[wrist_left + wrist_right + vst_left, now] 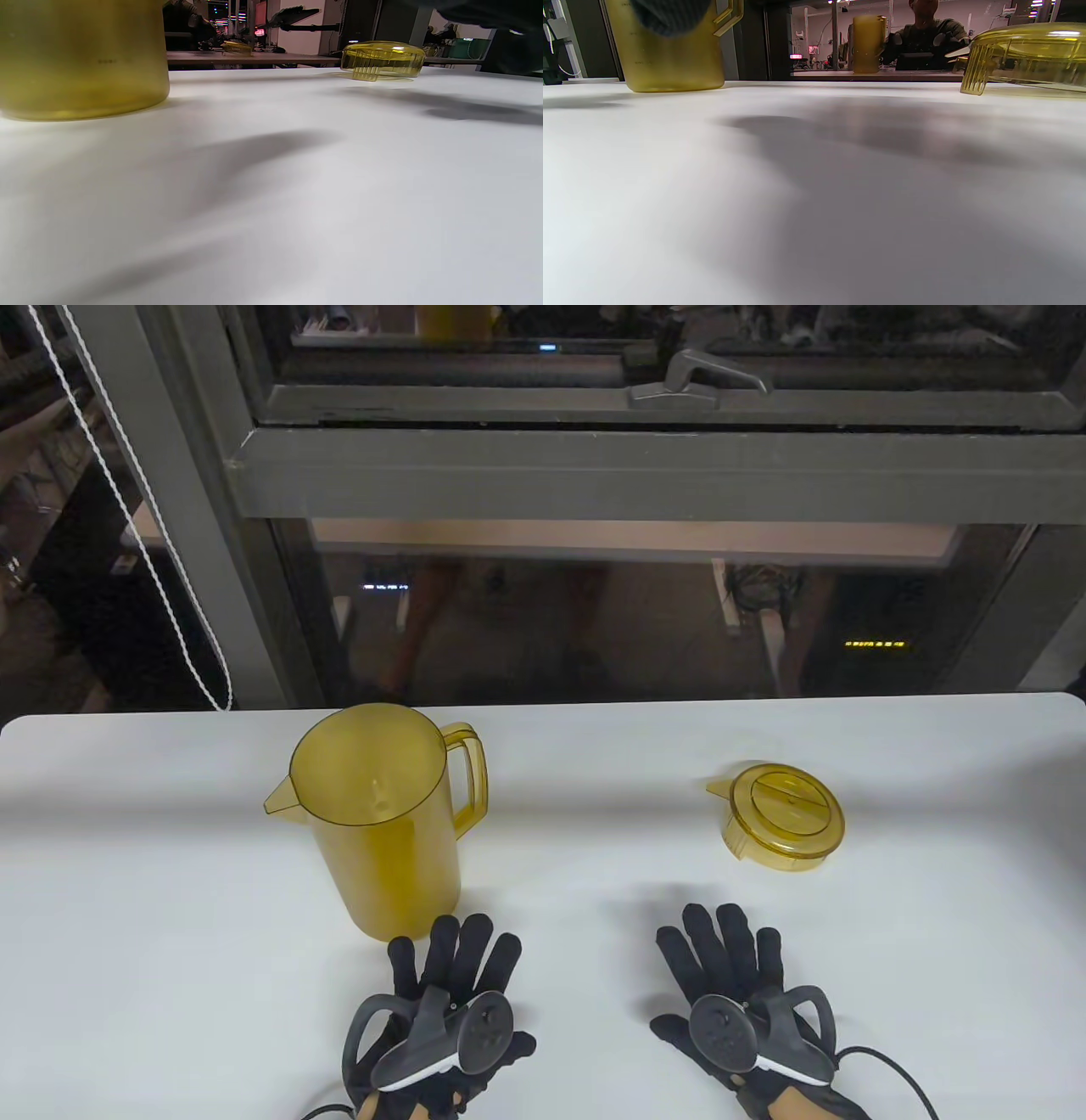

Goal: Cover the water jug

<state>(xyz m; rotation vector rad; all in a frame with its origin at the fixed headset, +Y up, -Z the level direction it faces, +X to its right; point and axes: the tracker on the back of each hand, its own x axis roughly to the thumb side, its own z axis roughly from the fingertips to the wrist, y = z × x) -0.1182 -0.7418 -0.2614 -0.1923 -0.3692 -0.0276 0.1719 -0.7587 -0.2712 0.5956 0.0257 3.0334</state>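
- Starting position: both hands lie flat on the white bench (127,899) at its near edge, fingers straight, holding nothing. The left hand (441,1018) sits just near of the water jug (382,831); the right hand (738,1001) sits near and slightly left of the lid (785,814).
- Task item locations: the jug stands upright at bench left, mouth open, spout pointing left, handle on the far right side. The lid rests at bench right, well apart from the jug, top face up, with its spout tab pointing left.
- Step in hand, as judged: reach for the lid with the right hand, since it lies closest.
- Take the lid by its rim from above, fingers and thumb on opposite sides. The skirt appears ribbed in the right wrist view, which should aid purchase.
- Carry the lid level across to the jug and keep its tab oriented left, so that it meets the jug spout without rotation.
- Steady the jug with the left hand around its body; an empty plastic jug probably tips or slides easily under a sideways push.
- Lower the lid squarely, then press evenly until the skirt seats inside the mouth.
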